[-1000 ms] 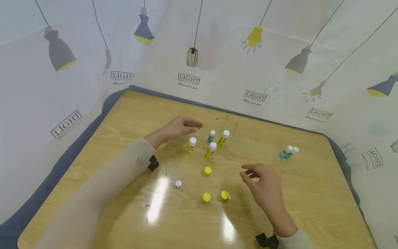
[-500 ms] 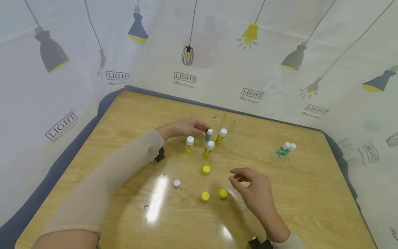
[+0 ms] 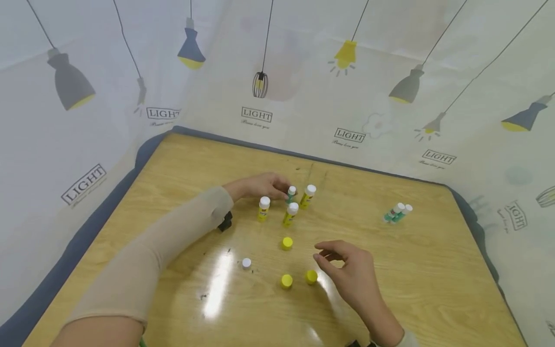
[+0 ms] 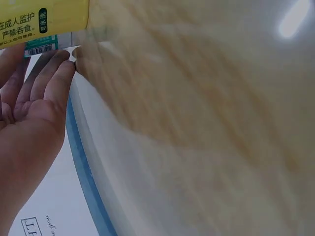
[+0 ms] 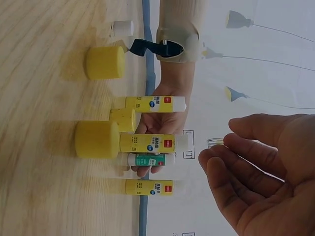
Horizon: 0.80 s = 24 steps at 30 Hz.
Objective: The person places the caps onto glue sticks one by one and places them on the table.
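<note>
My left hand (image 3: 262, 185) reaches in from the left and grips a small green glue stick (image 3: 291, 194) with a white cap, thumb on one side and fingers on the other. The stick stands upright; in the left wrist view a yellow glue stick (image 4: 44, 17) partly covers it. Three yellow glue sticks with white caps stand close around: one on the left (image 3: 263, 210), one in front (image 3: 290, 215) and one on the right (image 3: 308, 196). My right hand (image 3: 353, 274) hovers over the table with fingers loosely curved, holding nothing.
Three yellow caps (image 3: 287, 243) and a white cap (image 3: 246, 263) lie on the wooden table (image 3: 182, 308) nearer to me. Two more green glue sticks (image 3: 397, 213) stand at the right. Behind the table hangs a lamp-printed cloth (image 3: 299, 120).
My left hand has moved right, from beside the group to the green glue stick, and its fingers have come round it. My right hand has shifted a little left, towards the yellow caps.
</note>
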Motion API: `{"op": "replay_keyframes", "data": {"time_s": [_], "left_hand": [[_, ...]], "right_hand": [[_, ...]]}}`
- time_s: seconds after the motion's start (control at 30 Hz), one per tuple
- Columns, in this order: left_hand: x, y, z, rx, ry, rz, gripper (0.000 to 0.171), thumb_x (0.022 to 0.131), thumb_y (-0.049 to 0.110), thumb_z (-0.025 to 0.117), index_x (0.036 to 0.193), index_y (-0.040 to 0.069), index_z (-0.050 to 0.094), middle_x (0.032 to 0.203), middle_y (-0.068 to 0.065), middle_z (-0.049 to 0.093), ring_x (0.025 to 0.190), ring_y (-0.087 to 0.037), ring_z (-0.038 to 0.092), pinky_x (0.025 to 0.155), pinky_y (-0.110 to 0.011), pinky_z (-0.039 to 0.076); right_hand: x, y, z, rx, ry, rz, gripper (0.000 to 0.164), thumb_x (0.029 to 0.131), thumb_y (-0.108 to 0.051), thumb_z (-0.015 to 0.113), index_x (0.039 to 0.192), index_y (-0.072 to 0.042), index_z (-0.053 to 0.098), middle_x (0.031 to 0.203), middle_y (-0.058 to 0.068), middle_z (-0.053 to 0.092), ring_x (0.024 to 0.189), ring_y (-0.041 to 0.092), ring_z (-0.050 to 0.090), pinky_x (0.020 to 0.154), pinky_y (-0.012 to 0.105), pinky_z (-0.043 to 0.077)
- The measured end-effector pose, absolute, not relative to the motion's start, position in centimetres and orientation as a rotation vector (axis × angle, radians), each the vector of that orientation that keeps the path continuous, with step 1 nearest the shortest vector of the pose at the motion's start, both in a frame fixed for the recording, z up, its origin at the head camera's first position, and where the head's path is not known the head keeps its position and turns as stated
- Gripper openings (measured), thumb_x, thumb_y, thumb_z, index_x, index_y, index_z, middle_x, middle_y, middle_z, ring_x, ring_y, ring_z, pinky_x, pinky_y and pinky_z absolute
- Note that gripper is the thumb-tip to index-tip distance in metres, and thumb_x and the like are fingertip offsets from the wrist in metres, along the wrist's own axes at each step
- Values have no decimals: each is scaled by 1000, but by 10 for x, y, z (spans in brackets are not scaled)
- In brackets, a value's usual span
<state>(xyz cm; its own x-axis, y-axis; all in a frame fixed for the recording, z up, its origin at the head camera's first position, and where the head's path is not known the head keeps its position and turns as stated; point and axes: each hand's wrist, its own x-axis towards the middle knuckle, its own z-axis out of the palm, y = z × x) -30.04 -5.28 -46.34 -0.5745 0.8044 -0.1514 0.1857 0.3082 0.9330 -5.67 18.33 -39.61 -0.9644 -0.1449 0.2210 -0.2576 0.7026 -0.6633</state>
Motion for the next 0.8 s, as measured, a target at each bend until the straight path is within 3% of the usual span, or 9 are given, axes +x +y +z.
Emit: {"op": "replay_keyframes", "data": {"time_s": [0.37, 0.67, 0.8], "left_hand": [[-293, -50, -466, 855, 2109, 1265, 31, 88, 15, 67, 117, 8, 61, 114, 0, 63, 108, -15, 58, 89, -27, 49], [-288, -68, -461, 606, 2332, 1317, 42, 83, 21, 72, 122, 9, 60, 111, 0, 65, 100, -14, 60, 87, -29, 50], [-283, -79, -461, 509, 2392, 1411, 37, 82, 19, 72, 117, 10, 63, 108, -1, 66, 100, -15, 61, 87, -30, 49]], "right_hand": [[-56, 180, -398, 360, -2722, 1106, 14, 82, -29, 73, 96, -32, 69, 85, -25, 65, 75, -3, 61, 63, 27, 52], [-58, 177, -397, 452, -2682, 1092, 14, 84, -31, 71, 98, -28, 69, 89, -18, 67, 76, 1, 63, 55, 25, 49], [-58, 175, -397, 457, -2674, 1115, 15, 83, -28, 72, 98, -28, 69, 89, -17, 67, 76, 1, 63, 56, 25, 50]]}}
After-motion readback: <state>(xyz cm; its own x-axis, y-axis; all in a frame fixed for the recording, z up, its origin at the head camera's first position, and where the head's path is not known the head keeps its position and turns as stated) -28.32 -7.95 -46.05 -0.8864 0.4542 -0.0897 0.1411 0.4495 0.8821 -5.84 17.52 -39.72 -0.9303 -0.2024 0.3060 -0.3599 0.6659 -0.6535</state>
